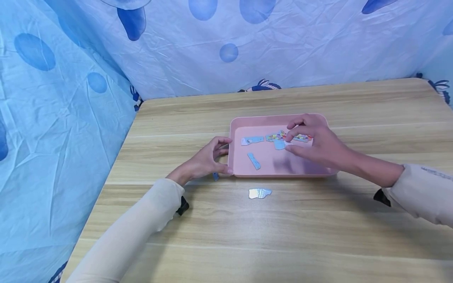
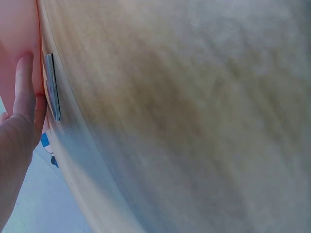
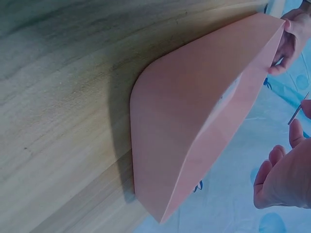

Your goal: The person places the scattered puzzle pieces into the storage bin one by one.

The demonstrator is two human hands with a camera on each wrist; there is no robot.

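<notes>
A pink tray (image 1: 283,169) holds several flat puzzle pieces with wavy edges. Its left end is held by my left hand (image 1: 209,159), thumb at the near corner and fingers along the side wall. Over the tray's right half, my right hand (image 1: 316,143) pinches a thin puzzle piece (image 3: 294,114) between thumb and forefinger. Below that hand lie colourful pieces (image 1: 274,136) and a light blue piece (image 1: 279,145). Farther left in the tray are a blue-white piece (image 1: 253,140) and a narrow blue piece (image 1: 253,161). The right palm partly covers the pieces at right.
A shiny pale piece (image 1: 260,193) lies on the wooden table (image 1: 283,236) in front of the tray. Another small blue piece (image 1: 215,176) lies beside the left thumb, partly hidden. A blue patterned curtain (image 1: 198,59) hangs behind and to the left.
</notes>
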